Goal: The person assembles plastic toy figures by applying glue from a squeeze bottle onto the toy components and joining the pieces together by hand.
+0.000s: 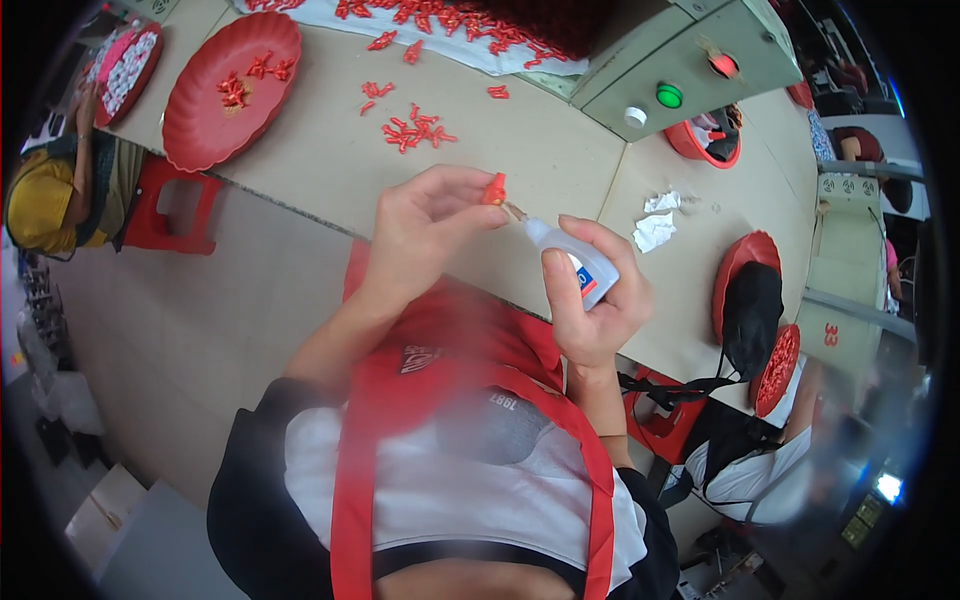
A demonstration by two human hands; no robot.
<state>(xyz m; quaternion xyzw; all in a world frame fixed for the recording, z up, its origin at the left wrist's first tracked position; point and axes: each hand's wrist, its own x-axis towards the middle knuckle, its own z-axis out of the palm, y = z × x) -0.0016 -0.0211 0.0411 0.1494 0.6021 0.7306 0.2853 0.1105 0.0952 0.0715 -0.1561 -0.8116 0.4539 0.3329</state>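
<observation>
Between thumb and fingertips, my left hand (428,222) pinches a small red figure-like piece (495,189) above the table's near edge. My right hand (608,295) grips a translucent squeeze bottle (582,262) with a blue and white label. Its narrow nozzle points left and meets or nearly meets the underside of the red piece; the exact contact is too small to tell. A loose pile of similar red pieces (415,132) lies on the table just beyond my left hand, with a few more (374,92) farther back.
A red scalloped tray (190,125) with several pieces stands at the left. Many red pieces lie on a white cloth (335,28) at the back. A metal box (640,85) with buttons, crumpled paper (655,232), a red bowl (728,155) and a black bag (752,320) are rightward. Other people sit at both sides.
</observation>
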